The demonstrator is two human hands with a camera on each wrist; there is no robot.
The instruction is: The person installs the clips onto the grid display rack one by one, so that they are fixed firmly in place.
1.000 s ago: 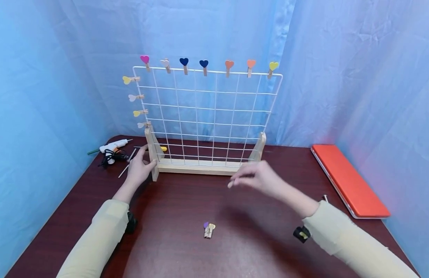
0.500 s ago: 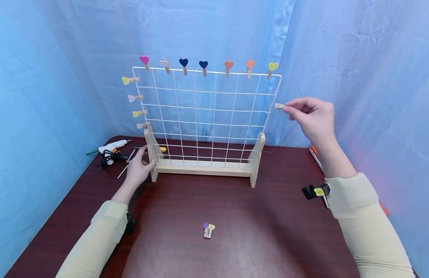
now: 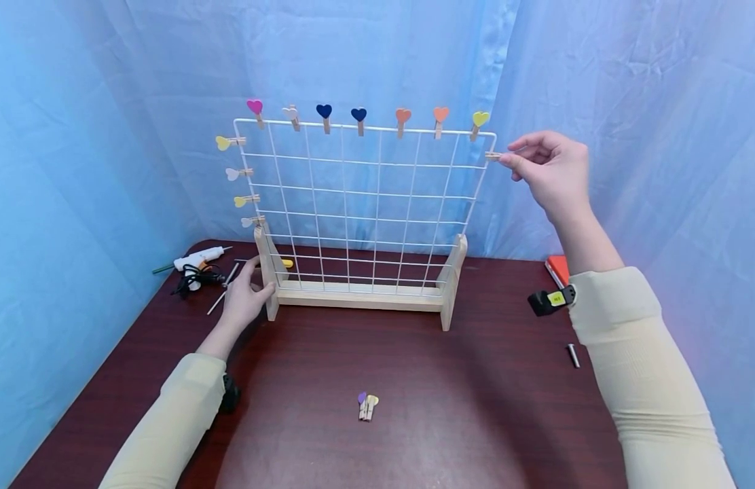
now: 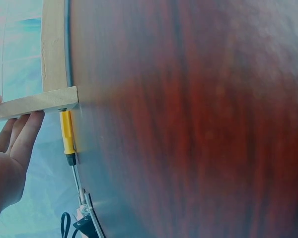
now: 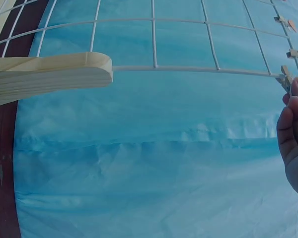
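Observation:
A white wire grid [image 3: 377, 163] stands upright in a wooden stand [image 3: 359, 299]. Heart clothespins line its top edge, such as a dark blue one [image 3: 324, 112], and several more, such as a yellow one [image 3: 223, 142], run down its left edge. My right hand [image 3: 555, 170] pinches a small wooden clothespin [image 3: 493, 156] at the grid's upper right edge; the right wrist view shows its jaws at the wire, its heart hidden by the fingers. My left hand [image 3: 246, 295] grips the stand's left upright [image 4: 35, 103], thumb on one side and fingers on the other.
Loose clothespins [image 3: 366, 407], with purple and yellow hearts, lie on the table [image 3: 328, 360] in front. Behind my left hand are a white glue gun [image 3: 199, 259] with a black cord and a yellow-handled screwdriver [image 4: 67, 131]. A bolt [image 3: 573, 355] and a red case [image 3: 557, 269] lie at right.
My right hand has risen from above the table to the right of the grid, then up and against its upper right edge with the clothespin. The left hand stays on the stand.

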